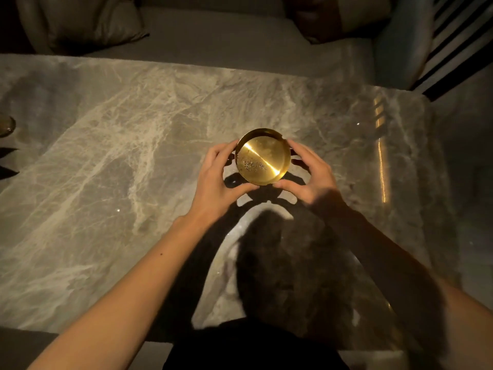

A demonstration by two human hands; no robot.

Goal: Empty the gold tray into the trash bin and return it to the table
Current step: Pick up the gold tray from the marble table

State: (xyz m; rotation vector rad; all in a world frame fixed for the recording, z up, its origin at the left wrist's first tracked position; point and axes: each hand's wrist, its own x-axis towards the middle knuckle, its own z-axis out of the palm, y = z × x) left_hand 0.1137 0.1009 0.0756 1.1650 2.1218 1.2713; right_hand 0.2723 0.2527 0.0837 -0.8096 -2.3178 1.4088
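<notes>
Both hands cup the gold tray [262, 157] from opposite sides. The left hand [221, 177] curls around its left rim, thumb along the near edge and fingers at the far side; the right hand [312, 177] mirrors it on the right rim, thumb tip [282, 185] pressed at the near edge. Each hand is closed on the tray. Whether the tray rests on the surface or is raised just above it cannot be told, though the hands throw a dark shadow straight beneath. Inside the round, shallow tray lies a small scatter of grey ash [252, 164] towards its left half, crossed by a bright streak of reflected light. The tray sits over the marble surface [106, 156], about midway between its near and far edges and somewhat towards the right edge. Beyond the far edge stands a sofa with a cushion [88, 25].
</notes>
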